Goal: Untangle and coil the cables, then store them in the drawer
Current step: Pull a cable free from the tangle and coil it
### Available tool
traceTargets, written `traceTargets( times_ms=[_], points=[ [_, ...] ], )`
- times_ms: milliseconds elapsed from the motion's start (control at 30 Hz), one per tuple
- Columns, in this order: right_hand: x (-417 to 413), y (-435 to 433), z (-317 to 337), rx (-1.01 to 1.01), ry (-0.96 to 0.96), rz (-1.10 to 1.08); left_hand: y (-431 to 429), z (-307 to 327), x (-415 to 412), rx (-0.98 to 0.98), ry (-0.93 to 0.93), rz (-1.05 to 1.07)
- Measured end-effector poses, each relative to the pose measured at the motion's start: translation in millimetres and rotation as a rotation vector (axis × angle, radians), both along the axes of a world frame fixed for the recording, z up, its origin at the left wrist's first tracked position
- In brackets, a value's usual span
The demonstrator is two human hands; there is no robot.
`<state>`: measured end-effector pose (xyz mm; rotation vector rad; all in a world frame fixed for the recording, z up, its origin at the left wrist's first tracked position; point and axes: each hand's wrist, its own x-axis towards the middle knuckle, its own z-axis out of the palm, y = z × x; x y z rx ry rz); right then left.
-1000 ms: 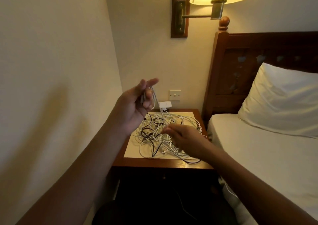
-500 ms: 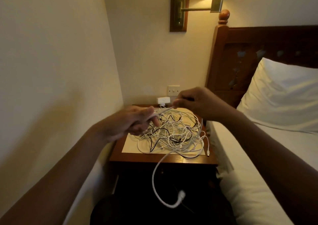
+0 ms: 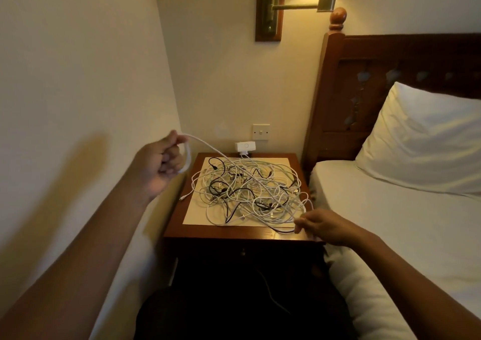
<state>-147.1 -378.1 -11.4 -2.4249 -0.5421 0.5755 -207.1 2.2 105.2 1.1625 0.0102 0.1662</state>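
Observation:
A tangle of white and black cables (image 3: 247, 191) lies on a pale mat on the wooden nightstand (image 3: 229, 235). My left hand (image 3: 162, 166) is raised left of the nightstand, fingers curled round a small loop of a white cable (image 3: 208, 144). That cable runs taut down and to the right across the pile. My right hand (image 3: 325, 225) is low at the nightstand's front right corner and pinches the same white cable. The drawer front (image 3: 243, 252) below the top is dark, with a small knob.
A wall runs close on the left. The bed (image 3: 403, 222) with a white pillow and wooden headboard is on the right. A white charger (image 3: 244, 148) sits plugged in behind the nightstand, a switch plate above it. A wall lamp hangs overhead. A thin cable trails on the dark floor.
My left hand has lifted up and left with the looped cable. My right hand has dropped from above the pile to the front right corner, stretching the cable between them.

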Motion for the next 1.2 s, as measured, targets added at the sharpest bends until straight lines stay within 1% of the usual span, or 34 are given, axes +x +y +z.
traceTargets(
  times_ms=[67, 100, 133, 200, 233, 267, 300, 333, 400, 467, 500, 533, 567, 600, 633, 667, 700, 733, 767, 800, 833, 900, 933, 1033, 1100, 1167, 1200],
  points=[
    [-4.4, 7.2, 10.6, -0.191, -0.055, 0.109, -25.5, 0.8, -5.8, 0.14, 0.014, -0.166],
    [-7.6, 14.4, 19.2, -0.213, -0.118, 0.127, -38.1, 1.9, -8.7, 0.186, 0.026, -0.253],
    [-11.6, 24.2, 30.7, -0.145, -0.175, 0.118, -50.1, 3.0, -11.4, 0.213, 0.043, -0.328],
    [-22.7, 51.2, 56.6, 0.178, -0.237, 0.083, -70.3, 4.6, -14.4, 0.211, 0.068, -0.421],
    [-26.0, 65.8, 63.9, 0.351, -0.247, 0.067, -78.8, 5.0, -15.1, 0.178, 0.074, -0.443],
    [-28.8, 80.4, 67.1, 0.483, -0.261, 0.048, -85.0, 6.1, -15.5, 0.128, 0.075, -0.452],
    [-33.2, 93.1, 67.3, 0.548, -0.28, 0.019, -88.1, 7.8, -15.1, 0.069, 0.066, -0.447],
    [-37.0, 102.7, 62.0, 0.57, -0.296, -0.007, -88.4, 9.8, -13.7, 0.01, 0.048, -0.428],
    [-45.4, 112.9, 40.0, 0.514, -0.278, -0.012, -83.2, 15.5, -9.7, -0.077, -0.013, -0.339],
    [-55.1, 114.5, 20.9, 0.324, -0.261, 0.065, -76.1, 16.9, -5.1, -0.119, -0.082, -0.222],
    [-61.3, 115.2, 16.0, 0.238, -0.273, 0.121, -73.3, 14.0, -3.5, -0.09, -0.102, -0.156],
    [-68.5, 117.4, 15.6, 0.197, -0.289, 0.168, -72.8, 10.2, -3.4, 0.007, -0.114, -0.083],
    [-76.2, 119.8, 22.1, 0.186, -0.317, 0.205, -72.5, 3.0, -4.2, 0.186, -0.114, 0.001],
    [-82.6, 121.3, 32.9, 0.193, -0.362, 0.233, -72.9, -5.4, -6.4, 0.405, -0.115, 0.063],
    [-86.3, 121.0, 45.9, 0.202, -0.426, 0.259, -73.3, -14.4, -8.7, 0.618, -0.12, 0.086],
    [-87.9, 119.9, 61.0, 0.209, -0.495, 0.274, -72.4, -23.3, -9.9, 0.778, -0.124, 0.057],
    [-86.1, 117.4, 76.2, 0.208, -0.557, 0.274, -70.2, -29.6, -12.3, 0.888, -0.118, -0.005],
    [-82.1, 113.4, 90.8, 0.214, -0.6, 0.253, -68.0, -33.6, -15.8, 0.932, -0.104, -0.09],
    [-74.7, 108.9, 103.2, 0.228, -0.626, 0.22, -66.1, -35.0, -20.5, 0.934, -0.084, -0.179],
    [-65.6, 104.7, 113.1, 0.252, -0.648, 0.188, -64.2, -36.2, -24.7, 0.889, -0.066, -0.26],
    [-56.0, 101.1, 119.3, 0.281, -0.666, 0.164, -63.0, -36.1, -30.2, 0.801, -0.046, -0.326],
    [-37.1, 97.0, 119.8, 0.336, -0.69, 0.129, -60.0, -33.1, -39.8, 0.569, -0.015, -0.399],
    [-28.9, 95.9, 114.5, 0.367, -0.672, 0.113, -56.9, -29.9, -43.0, 0.482, -0.008, -0.422],
    [-19.1, 92.3, 78.3, 0.395, -0.531, 0.067, -46.9, -19.2, -47.5, 0.331, -0.043, -0.514],
    [-22.5, 93.9, 51.1, 0.383, -0.441, 0.032, -47.5, -13.6, -46.9, 0.175, -0.055, -0.485],
    [-31.4, 100.7, 28.5, 0.34, -0.339, 0.033, -53.8, -7.1, -41.0, 0.003, -0.077, -0.383],
    [-37.8, 106.1, 21.0, 0.287, -0.28, 0.061, -57.6, -4.2, -35.2, -0.073, -0.098, -0.32]
  ],
)
